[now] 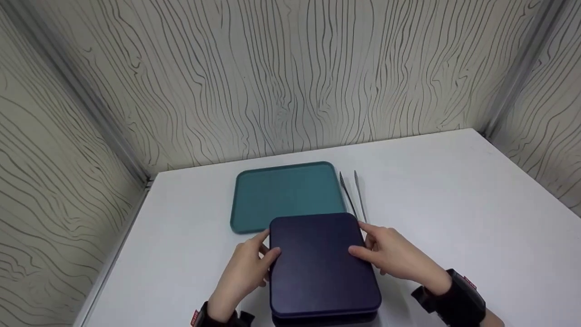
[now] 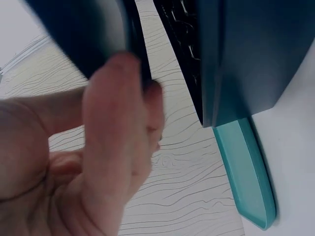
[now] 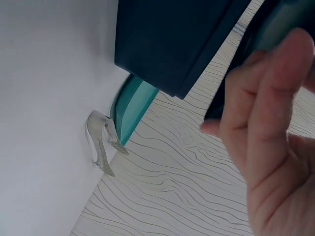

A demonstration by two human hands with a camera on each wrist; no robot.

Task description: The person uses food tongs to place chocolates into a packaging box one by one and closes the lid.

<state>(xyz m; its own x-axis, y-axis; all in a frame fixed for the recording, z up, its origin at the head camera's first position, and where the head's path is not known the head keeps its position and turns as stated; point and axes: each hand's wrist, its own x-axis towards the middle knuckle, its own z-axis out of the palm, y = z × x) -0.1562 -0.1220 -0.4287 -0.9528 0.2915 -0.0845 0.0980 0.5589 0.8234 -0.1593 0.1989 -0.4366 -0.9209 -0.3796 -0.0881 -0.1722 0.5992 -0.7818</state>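
A dark blue rectangular lid (image 1: 322, 263) is held level between both hands, above a matching deep box (image 2: 261, 59). My left hand (image 1: 247, 265) grips its left edge, thumb on top and fingers along the side and underneath. On the opposite edge my right hand (image 1: 392, 252) holds it the same way. Both wrist views show a gap between the lid and the box's rim. Something black and glossy (image 2: 184, 37) shows at the box's opening in the left wrist view. From the head view the lid hides nearly all of the box.
Behind the box lies a shallow teal tray (image 1: 286, 195) on the white table (image 1: 454, 195). Metal tongs (image 3: 101, 140) rest along the tray's right side, tips pointing to the back. Wood-grain panels (image 1: 281, 77) close off the back and both sides.
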